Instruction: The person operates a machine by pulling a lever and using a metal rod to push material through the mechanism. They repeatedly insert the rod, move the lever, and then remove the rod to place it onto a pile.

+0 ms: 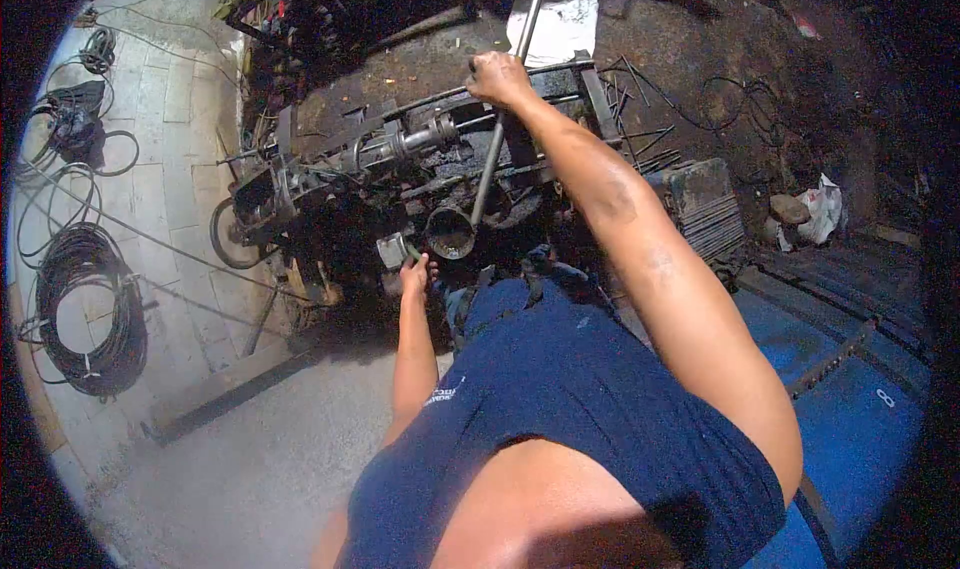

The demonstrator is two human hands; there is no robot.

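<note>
My right hand [497, 77] is wrapped round a long metal rod [488, 174], which stands slanted over a dark, greasy machine [400, 149]. The rod's upper end rises past my fist, and its lower end is beside a round metal cup [450, 233] on the machine's near side. Lower and to the left, my left hand [418, 272] is at a small greenish handle next to a pale metal block [393, 250]. Its fingers are bent, and the small thing between them is hard to make out.
A coil of black cable [88, 304] lies on the tiled floor at the left. White paper [562, 27] is behind the rod. Stacked metal strips [708, 214], thin rods and a white bag [822, 209] are to the right. A blue surface [860, 439] shows at lower right.
</note>
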